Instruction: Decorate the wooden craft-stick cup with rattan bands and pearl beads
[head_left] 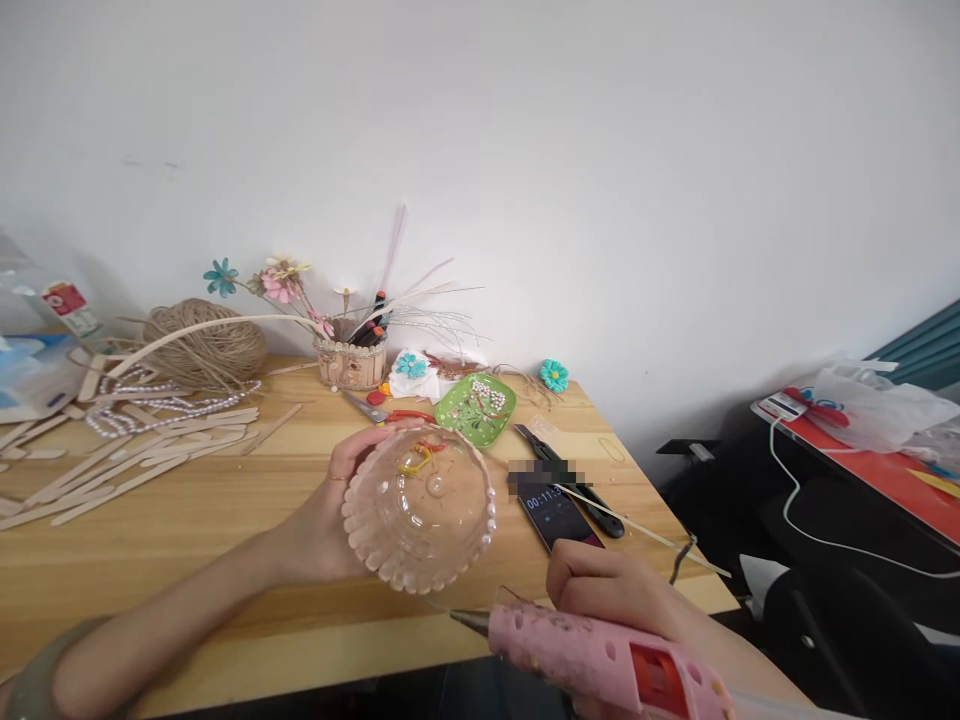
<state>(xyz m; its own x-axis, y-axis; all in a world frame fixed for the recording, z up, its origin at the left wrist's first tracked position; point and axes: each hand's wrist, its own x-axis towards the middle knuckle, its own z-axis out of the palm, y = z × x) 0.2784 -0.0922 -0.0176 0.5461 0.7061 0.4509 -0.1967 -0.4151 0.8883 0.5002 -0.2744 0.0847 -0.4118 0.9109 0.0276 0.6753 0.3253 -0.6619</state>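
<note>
My left hand (330, 520) holds a clear glass bowl (420, 508) with a scalloped rim, tilted so its inside faces me. A row of small pearl beads runs along the bowl's right edge. My right hand (607, 590) grips a pink glue gun (600, 660), its metal nozzle pointing left just below the bowl's rim. Both hands are above the front part of a wooden table (225, 520).
A phone (559, 515) showing a timer lies right of the bowl, beside a black tool (570, 480). Behind are a green dish (476, 405), scissors (382, 410), a small stick pot with paper flowers (351, 360), twine ball (206, 345), pearl strings and wooden sticks (127, 450).
</note>
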